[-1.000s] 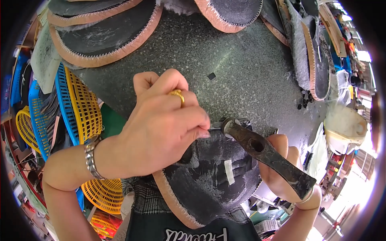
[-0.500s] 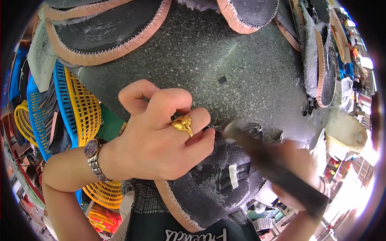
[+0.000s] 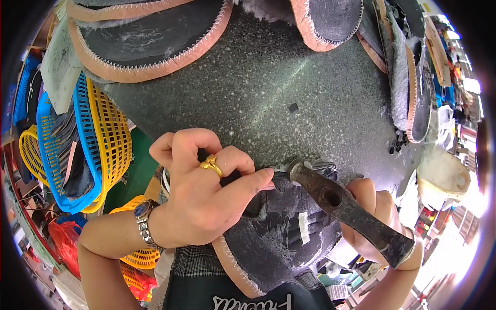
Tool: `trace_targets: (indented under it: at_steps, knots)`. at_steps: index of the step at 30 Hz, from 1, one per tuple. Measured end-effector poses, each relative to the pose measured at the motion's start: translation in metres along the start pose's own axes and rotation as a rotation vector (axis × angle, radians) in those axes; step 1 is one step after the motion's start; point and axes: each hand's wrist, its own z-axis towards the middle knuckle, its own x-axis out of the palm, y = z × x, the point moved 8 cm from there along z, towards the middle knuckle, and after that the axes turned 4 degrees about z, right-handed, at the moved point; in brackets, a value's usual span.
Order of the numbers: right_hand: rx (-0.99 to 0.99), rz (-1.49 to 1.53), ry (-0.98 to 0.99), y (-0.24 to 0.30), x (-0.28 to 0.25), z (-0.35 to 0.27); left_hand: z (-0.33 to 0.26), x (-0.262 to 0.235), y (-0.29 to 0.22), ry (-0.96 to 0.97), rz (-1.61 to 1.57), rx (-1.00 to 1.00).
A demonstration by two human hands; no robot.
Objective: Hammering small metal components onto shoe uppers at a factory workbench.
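Observation:
My left hand (image 3: pixel 206 199), wearing a gold ring and a metal wristband, presses down on a dark fuzzy shoe upper piece (image 3: pixel 281 232) with a tan stitched edge at the near edge of the speckled stone slab (image 3: pixel 268 98). The fingertips pinch the piece's top edge. My right hand (image 3: pixel 369 217) grips a rusty iron hammer (image 3: pixel 343 206). The hammer's round face rests on the piece's top edge right beside my left fingertips.
Several more dark pieces with tan stitched rims (image 3: pixel 139 44) lie along the slab's far and right edges. Blue and yellow plastic baskets (image 3: pixel 98 139) with dark material stand at the left. A pale bag (image 3: pixel 442 181) sits at the right.
The hammer swung up and blurred half a second ago, then came down; its face now sits on the piece's edge. My left hand shifted slightly, still pinching the piece.

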Motion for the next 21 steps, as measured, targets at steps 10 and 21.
trace_targets:
  at_steps: [10, 21]
  knots:
    - [-0.017, -0.074, -0.127, 0.018, -0.013, 0.007, -0.01, -0.003, -0.016, -0.083, 0.17, 0.1]
    - [-0.032, -0.106, -0.196, 0.019, -0.02, 0.001, -0.008, 0.004, -0.013, -0.086, 0.067, -0.043]
